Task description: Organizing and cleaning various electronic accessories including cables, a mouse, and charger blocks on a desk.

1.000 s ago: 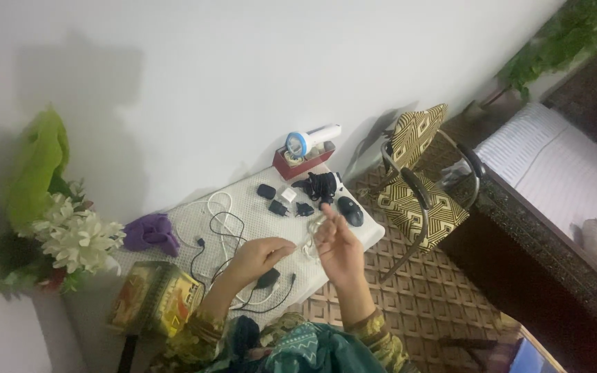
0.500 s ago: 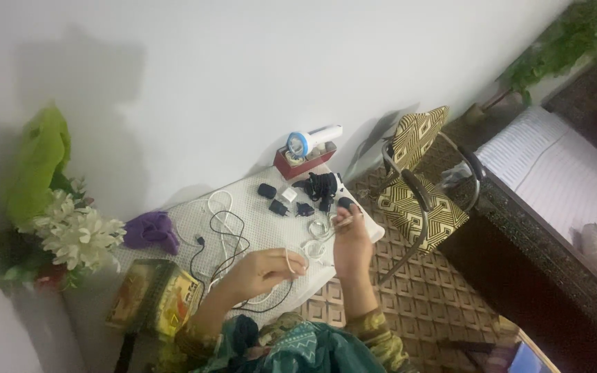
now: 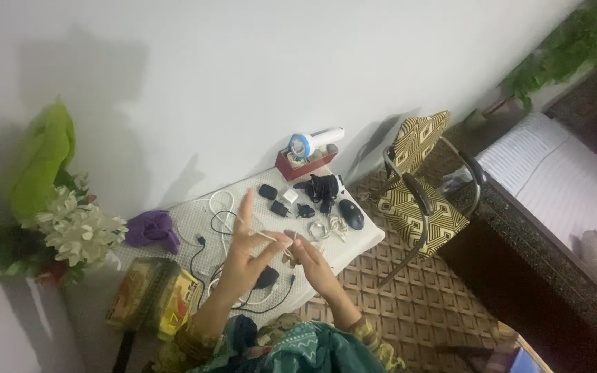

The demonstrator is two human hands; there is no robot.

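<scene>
Loose cables sprawl across the bench's left half; black adapters, a computer mouse and a red holder crowd its far right. The near right corner lies open.

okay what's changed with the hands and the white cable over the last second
The left hand has lifted off the table and opened its fingers upward, with the white cable pinched at thumb and forefinger. The right hand drew back from the coiled cables to meet it, gripping the same cable. The black chargers, mouse and red box stayed put.
</scene>
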